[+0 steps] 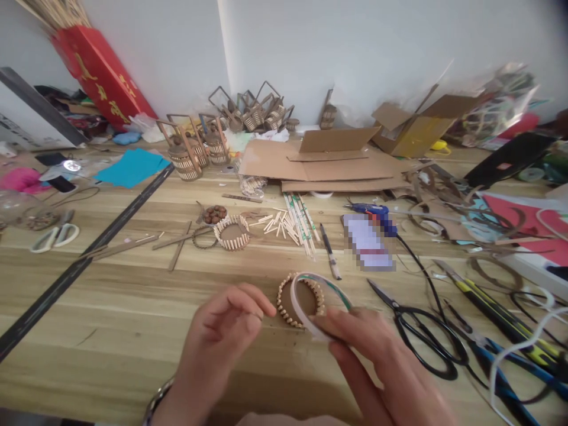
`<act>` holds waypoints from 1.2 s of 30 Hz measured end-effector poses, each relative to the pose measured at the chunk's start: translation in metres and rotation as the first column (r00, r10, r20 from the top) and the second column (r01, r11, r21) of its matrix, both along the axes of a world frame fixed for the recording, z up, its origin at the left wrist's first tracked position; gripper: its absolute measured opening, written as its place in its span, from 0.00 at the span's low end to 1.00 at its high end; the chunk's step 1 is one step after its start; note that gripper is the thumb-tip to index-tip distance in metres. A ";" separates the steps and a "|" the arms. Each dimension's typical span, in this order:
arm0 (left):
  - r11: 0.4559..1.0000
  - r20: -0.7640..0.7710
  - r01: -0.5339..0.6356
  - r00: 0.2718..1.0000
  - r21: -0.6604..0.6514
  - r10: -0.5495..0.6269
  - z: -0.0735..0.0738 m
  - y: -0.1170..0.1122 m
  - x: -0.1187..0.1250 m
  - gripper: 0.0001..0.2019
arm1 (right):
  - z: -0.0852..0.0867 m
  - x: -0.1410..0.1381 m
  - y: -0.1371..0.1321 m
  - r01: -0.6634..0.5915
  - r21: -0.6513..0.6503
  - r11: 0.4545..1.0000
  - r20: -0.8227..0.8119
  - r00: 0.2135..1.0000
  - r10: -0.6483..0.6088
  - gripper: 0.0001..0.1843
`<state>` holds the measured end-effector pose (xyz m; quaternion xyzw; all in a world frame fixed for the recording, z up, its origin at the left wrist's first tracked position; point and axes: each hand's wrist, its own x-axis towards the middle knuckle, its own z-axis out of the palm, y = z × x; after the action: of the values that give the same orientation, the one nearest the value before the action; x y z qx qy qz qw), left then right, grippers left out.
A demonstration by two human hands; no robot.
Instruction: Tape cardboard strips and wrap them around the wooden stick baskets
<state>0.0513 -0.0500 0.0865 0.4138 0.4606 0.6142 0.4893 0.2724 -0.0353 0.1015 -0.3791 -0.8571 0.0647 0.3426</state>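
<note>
My right hand (377,349) grips a thin, pale roll of tape (298,302) with green on its inner side, held tilted between thumb and fingers. Behind the tape roll, a round basket base (286,310) edged with short wooden sticks lies on the table, partly covered by the roll. To its left my left hand (226,331) is raised, with thumb and fingertips pinched together. Whatever is in that pinch, if anything, is too small to make out. A watch or bracelet (158,397) circles the left wrist.
Black scissors (426,334), a yellow-black utility knife (497,310) and a blue glue gun (377,214) lie on the right. A second stick-edged base (234,234), loose sticks (279,225) and a pen (330,251) lie ahead. Small wooden buckets (186,163) stand behind, beside flat cardboard (275,160).
</note>
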 end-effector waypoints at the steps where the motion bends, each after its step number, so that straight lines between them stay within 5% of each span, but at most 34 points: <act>1: 0.999 -0.007 0.043 0.999 0.013 -0.043 -0.002 -0.002 0.002 0.07 | -0.004 -0.003 0.007 -0.005 -0.008 1.000 -0.013 1.000 0.005 0.17; 8: 0.967 0.277 0.130 0.959 -0.220 -0.066 -0.016 0.004 0.018 0.10 | -0.021 -0.023 0.073 -0.055 0.094 0.994 0.063 0.997 0.049 0.14; 13: 0.940 0.405 0.078 0.912 -0.331 0.067 -0.020 0.009 0.031 0.12 | -0.013 -0.032 0.063 -0.153 -0.249 0.956 -0.034 0.988 0.150 0.09; 17: 0.949 0.311 0.073 0.950 -0.307 0.028 -0.020 0.010 0.036 0.10 | -0.011 -0.037 0.042 -0.125 -0.465 0.876 -0.169 0.984 0.051 0.05; 20: 0.951 0.197 0.079 0.980 -0.300 -0.019 -0.021 0.009 0.038 0.10 | -0.013 -0.039 0.038 -0.083 -0.479 0.874 -0.190 0.982 -0.011 0.06; 25: 0.943 0.096 0.150 0.987 -0.296 -0.127 -0.025 0.005 0.038 0.25 | -0.015 -0.034 0.036 -0.091 -0.438 0.894 -0.179 0.984 0.013 0.08; 28: 0.937 -0.015 0.199 0.977 -0.287 -0.212 -0.028 0.003 0.038 0.15 | -0.012 -0.030 0.030 -0.096 -0.445 0.891 -0.148 0.988 0.033 0.09; 32: 0.923 -0.032 0.213 0.972 -0.319 -0.235 -0.027 0.005 0.039 0.08 | -0.014 -0.006 0.026 -0.049 -0.460 0.887 -0.063 0.998 0.023 0.07; 36: 0.903 0.028 0.172 0.984 -0.394 -0.176 -0.029 0.008 0.040 0.08 | -0.041 0.062 0.029 0.263 -0.250 0.932 0.198 0.956 -0.217 0.11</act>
<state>0.0908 -0.0416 0.0570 0.3487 0.5383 0.4609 0.6134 0.3348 -0.0063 0.0603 -0.5291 -0.8126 0.1080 0.2191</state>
